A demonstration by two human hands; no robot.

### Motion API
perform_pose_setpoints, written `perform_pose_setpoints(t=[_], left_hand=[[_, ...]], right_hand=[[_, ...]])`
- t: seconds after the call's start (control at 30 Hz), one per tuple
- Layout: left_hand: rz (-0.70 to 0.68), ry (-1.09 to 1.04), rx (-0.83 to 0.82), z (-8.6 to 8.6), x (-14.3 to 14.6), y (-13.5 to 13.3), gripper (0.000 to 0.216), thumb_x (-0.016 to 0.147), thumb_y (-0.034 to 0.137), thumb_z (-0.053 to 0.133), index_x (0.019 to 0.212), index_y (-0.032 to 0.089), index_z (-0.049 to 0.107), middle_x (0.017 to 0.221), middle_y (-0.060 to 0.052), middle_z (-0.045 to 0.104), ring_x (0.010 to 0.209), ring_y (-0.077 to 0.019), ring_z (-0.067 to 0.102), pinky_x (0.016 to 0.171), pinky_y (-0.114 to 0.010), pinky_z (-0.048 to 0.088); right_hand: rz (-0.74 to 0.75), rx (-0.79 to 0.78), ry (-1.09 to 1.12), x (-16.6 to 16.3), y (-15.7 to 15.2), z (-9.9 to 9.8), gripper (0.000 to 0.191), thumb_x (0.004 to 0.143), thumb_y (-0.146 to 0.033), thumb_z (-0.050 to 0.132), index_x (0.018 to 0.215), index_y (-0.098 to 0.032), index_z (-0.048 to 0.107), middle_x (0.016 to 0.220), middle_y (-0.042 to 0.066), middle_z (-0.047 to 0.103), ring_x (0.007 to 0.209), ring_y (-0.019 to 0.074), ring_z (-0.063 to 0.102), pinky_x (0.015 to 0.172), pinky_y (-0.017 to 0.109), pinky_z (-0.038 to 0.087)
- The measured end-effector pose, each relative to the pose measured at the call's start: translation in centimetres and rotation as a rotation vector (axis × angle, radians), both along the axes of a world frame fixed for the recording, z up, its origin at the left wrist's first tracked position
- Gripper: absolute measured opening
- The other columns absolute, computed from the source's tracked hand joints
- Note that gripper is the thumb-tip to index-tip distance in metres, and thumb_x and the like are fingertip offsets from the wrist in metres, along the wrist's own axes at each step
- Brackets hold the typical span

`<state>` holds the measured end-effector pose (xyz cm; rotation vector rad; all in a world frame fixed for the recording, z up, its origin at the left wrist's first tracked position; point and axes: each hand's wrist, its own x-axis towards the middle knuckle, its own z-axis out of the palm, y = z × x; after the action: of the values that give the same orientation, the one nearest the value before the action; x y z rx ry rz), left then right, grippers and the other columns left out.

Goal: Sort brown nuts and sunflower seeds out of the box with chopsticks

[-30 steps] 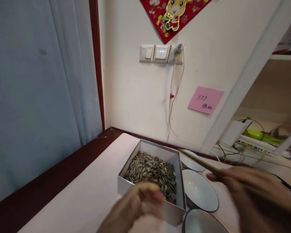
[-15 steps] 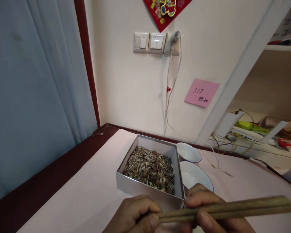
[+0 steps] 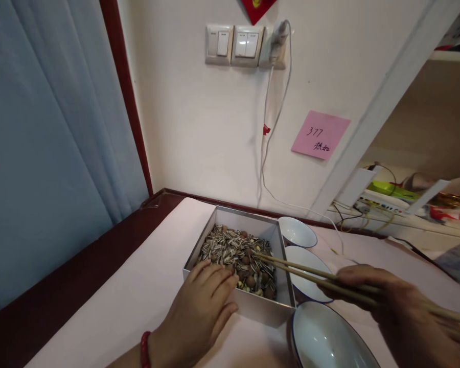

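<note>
My right hand (image 3: 398, 301) is closed around a pair of wooden chopsticks (image 3: 302, 270). Their tips reach into the silver-grey box (image 3: 260, 309), among striped sunflower seeds (image 3: 226, 243) and round brown nuts (image 3: 246, 260). A few pale yellowish pieces lie mixed in with them. My left hand (image 3: 203, 306), with a red bracelet at its wrist, grips the near wall of the box; its fingers bend over the rim and the thumb stays outside. What the chopstick tips touch is too small to make out.
Three white blue-rimmed bowls stand in a row right of the box: a far bowl (image 3: 297, 232), a middle bowl (image 3: 310, 278) and a near bowl (image 3: 329, 337). A white cable (image 3: 291, 206) runs down the wall onto the table (image 3: 138, 286). Blue curtain (image 3: 61, 128) hangs left.
My hands have parted. The left let go of the chopsticks and moved onto the box's near wall. The right swung the chopsticks round so their tips now enter the box. The view tilted down.
</note>
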<state>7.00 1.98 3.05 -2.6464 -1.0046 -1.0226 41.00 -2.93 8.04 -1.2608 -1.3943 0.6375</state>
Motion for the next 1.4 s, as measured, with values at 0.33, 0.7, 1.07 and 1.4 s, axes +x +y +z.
perform_pose_setpoints(t=[0.33,0.7,1.07,1.4], left_hand=[[-0.026,-0.122,0.177,-3.3,0.7,1.1,0.028,0.1,0.014,0.059,0.127,0.015,0.068,0.118,-0.003,0.079,0.116,-0.0185,0.066,0.123,-0.036,0.025],[-0.034,-0.153,0.155,-4.4,0.6,1.4,0.031,0.099,0.016,0.063,0.129,0.016,0.069,0.116,-0.003,0.08,0.116,-0.0186,0.065,0.123,-0.035,0.024],[-0.005,-0.165,0.215,-2.6,1.0,1.6,0.026,0.099,0.013,0.056,0.118,0.019,0.072,0.105,-0.001,0.082,0.104,-0.0177,0.069,0.115,-0.031,0.033],[-0.046,-0.043,0.266,-4.2,-0.2,2.8,0.031,0.096,0.013,0.063,0.125,0.016,0.072,0.113,-0.005,0.082,0.111,-0.0197,0.068,0.121,-0.034,0.026]], right_hand=[[0.065,-0.146,-0.061,-5.3,6.2,-0.1,0.045,0.099,-0.063,0.054,0.086,-0.023,0.068,0.088,0.004,0.074,0.09,0.0224,0.078,0.086,0.032,0.065],[0.006,-0.137,0.036,-5.5,8.7,-0.8,0.049,0.092,-0.067,0.063,0.078,-0.021,0.068,0.079,0.004,0.073,0.071,0.0197,0.074,0.076,0.032,0.065],[-0.071,-0.017,0.195,-4.6,5.3,0.0,0.04,0.096,-0.058,0.065,0.086,-0.02,0.071,0.083,0.005,0.074,0.078,0.0216,0.077,0.074,0.032,0.064],[-0.136,0.265,0.433,-2.4,-0.3,1.7,0.028,0.103,-0.038,0.057,0.088,-0.023,0.076,0.09,0.003,0.066,0.079,0.0207,0.078,0.074,0.034,0.066]])
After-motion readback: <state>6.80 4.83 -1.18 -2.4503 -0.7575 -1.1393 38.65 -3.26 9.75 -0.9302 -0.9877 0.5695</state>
